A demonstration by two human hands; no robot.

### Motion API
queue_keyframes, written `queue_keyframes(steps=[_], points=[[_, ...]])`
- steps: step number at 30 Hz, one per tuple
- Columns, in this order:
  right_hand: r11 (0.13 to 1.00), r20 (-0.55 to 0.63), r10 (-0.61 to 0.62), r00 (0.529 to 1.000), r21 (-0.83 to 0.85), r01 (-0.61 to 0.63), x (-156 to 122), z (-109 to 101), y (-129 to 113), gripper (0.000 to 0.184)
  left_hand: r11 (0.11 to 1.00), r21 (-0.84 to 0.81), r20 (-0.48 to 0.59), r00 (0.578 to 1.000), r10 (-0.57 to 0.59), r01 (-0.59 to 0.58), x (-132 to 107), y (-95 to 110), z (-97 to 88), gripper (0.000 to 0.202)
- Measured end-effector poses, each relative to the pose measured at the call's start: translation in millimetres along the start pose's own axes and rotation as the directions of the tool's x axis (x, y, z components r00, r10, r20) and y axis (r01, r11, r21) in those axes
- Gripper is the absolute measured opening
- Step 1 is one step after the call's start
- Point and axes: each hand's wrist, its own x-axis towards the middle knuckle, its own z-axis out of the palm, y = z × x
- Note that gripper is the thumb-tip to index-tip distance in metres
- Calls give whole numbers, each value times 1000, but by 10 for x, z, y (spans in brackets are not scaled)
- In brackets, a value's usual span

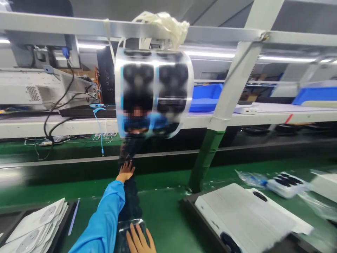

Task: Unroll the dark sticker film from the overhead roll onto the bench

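Motion blur smears one hanging roll (154,93) of dark stickers; its strip (130,196) runs down to the green bench (163,211). The left hand (125,172) grips the strip, fingers curled; the right hand (139,240), cut off below, presses it with fingers spread.

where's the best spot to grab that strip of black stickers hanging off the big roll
Probably the loose stretch of the strip just under the roll, pinched by its side edges from below. It hangs flat and free there, where the left hand already reaches up to it. The right hand rests on its lower end near the green belt.
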Motion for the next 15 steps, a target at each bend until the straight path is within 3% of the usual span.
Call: queue_keyframes(steps=[3, 7, 11, 15], points=[[1000, 32, -3, 999, 13, 3, 31, -2, 76, 62, 998, -43, 41, 998, 44, -42, -44, -142, -18, 42], [997, 98, 49, 994, 57, -54, 71, -154, 24, 50, 990, -94, 55, 992, 112, -107, -363, -172, -80, 41], [977, 260, 61, 964, 184, -111, 211, -576, -15, 68, 986, -132, 63, 992, 112, -103, -820, -66, -123, 38], [940, 377, 106, 920, 264, -216, 369, -1022, -22, 68, 986, -150, 43, 996, 75, -68, -1302, 102, -184, 38]])
